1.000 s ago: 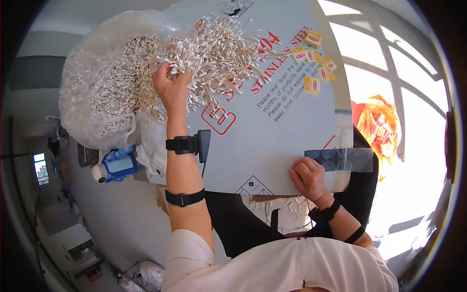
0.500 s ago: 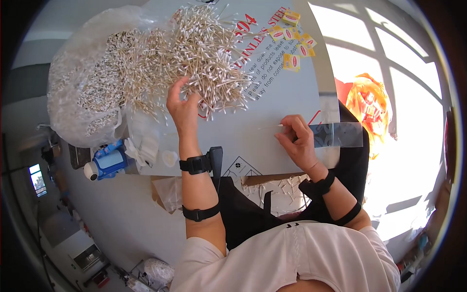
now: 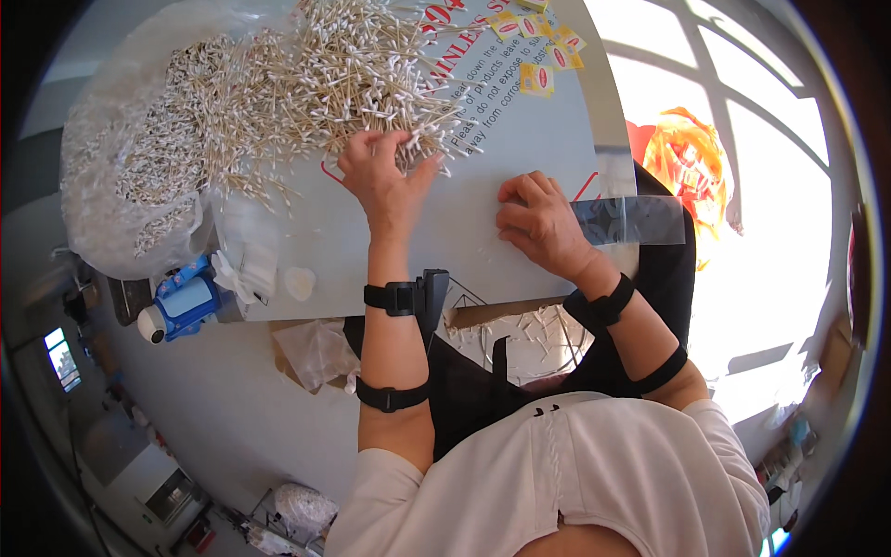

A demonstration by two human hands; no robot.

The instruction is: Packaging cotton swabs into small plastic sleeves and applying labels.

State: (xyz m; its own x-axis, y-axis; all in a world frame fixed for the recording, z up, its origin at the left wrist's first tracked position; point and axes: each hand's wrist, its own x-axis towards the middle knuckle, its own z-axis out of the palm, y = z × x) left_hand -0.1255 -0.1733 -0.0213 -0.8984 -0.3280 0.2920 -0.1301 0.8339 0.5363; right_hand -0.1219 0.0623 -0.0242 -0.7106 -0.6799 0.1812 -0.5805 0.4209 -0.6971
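A big loose heap of cotton swabs (image 3: 357, 70) lies across the far left and middle of the table. My left hand (image 3: 385, 181) reaches onto the heap's near edge, fingers apart and touching the swabs. To the right, my right hand (image 3: 543, 223) is low over the table with its fingers curled in. Whatever the right fingers hold, if anything, is hidden. A clear plastic sleeve (image 3: 631, 221) lies just beside the right hand, reaching past the table's edge over my leg.
A large clear bag (image 3: 88, 186) holds more swabs at the left. Near it are a blue bottle (image 3: 190, 302) and a small white round piece (image 3: 299, 283). Several yellow cards (image 3: 536, 79) lie far right. An orange bag (image 3: 687, 162) is beyond the table; an open box (image 3: 520, 339) sits below its front edge.
My left hand has moved right along the heap's near edge. The fingers of my right hand have curled in, and the swab seen there before is out of sight. The view has shifted slightly.
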